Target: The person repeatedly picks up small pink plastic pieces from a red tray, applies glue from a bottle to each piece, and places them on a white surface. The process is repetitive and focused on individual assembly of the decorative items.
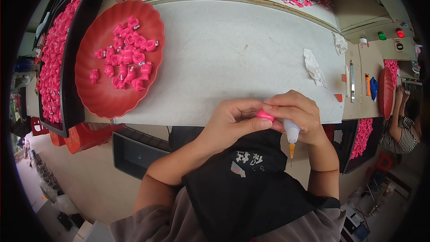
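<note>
the left hand (235, 118) pinched a small, shiny, round pink plastic piece (265, 116) between its thumb and fingers, just past the near edge of the white tabletop (224, 62). the right hand (298, 112) was curled around a small whitish plastic bottle (291, 130), and its front fingertips met at the pink piece too. some of its fingers were hidden, so i could not tell how they all sat. the bottle's thin needle with an orange base (292, 149) pointed down, away from the pink piece. on the left, a big red scalloped plate (92, 45) held many little pink figures (127, 56). beside it, a long black tray (65, 107) was full of more pink pieces (58, 58). a crumpled white tissue (315, 68) lay on the right.
</note>
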`<state>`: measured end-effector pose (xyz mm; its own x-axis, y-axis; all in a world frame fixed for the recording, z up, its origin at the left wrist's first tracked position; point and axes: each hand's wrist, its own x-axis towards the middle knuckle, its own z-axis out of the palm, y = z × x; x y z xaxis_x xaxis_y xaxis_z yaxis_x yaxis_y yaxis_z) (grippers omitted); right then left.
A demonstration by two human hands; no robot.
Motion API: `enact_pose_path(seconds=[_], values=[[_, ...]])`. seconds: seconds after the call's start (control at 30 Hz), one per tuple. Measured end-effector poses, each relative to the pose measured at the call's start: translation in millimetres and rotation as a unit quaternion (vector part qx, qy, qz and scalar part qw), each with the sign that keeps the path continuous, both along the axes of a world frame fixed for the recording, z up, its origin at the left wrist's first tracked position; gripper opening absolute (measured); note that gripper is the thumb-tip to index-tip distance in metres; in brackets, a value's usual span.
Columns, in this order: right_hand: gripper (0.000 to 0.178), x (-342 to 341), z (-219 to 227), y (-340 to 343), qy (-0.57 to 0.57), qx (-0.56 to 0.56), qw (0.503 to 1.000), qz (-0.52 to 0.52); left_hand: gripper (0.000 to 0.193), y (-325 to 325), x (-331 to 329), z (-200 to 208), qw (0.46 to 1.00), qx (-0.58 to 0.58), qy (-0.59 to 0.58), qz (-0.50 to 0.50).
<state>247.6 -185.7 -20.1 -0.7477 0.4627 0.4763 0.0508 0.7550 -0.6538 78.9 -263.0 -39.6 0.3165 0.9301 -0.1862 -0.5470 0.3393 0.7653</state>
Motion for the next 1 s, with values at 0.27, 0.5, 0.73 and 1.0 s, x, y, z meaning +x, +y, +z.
enact_pose_path(seconds=[0.27,0.5,0.73,1.0], values=[[0.032,3.7,-4.6,2.4,0.005,-0.032,0.999,0.040,0.018,-2.3,5.5,3.0,1.000,-0.021,0.000,0.007],[0.032,4.7,-11.7,5.9,-0.014,-0.046,0.997,0.056,0.021,-5.5,8.3,-3.2,0.997,-0.072,-0.010,0.023],[0.034,2.1,-13.1,10.1,-0.035,-0.104,0.992,0.062,0.021,-3.2,10.2,-11.7,0.997,-0.078,-0.015,0.023],[0.035,-2.1,-15.9,7.5,-0.052,-0.125,0.990,0.050,0.017,-5.6,9.4,-12.2,0.995,-0.080,-0.025,0.056]])
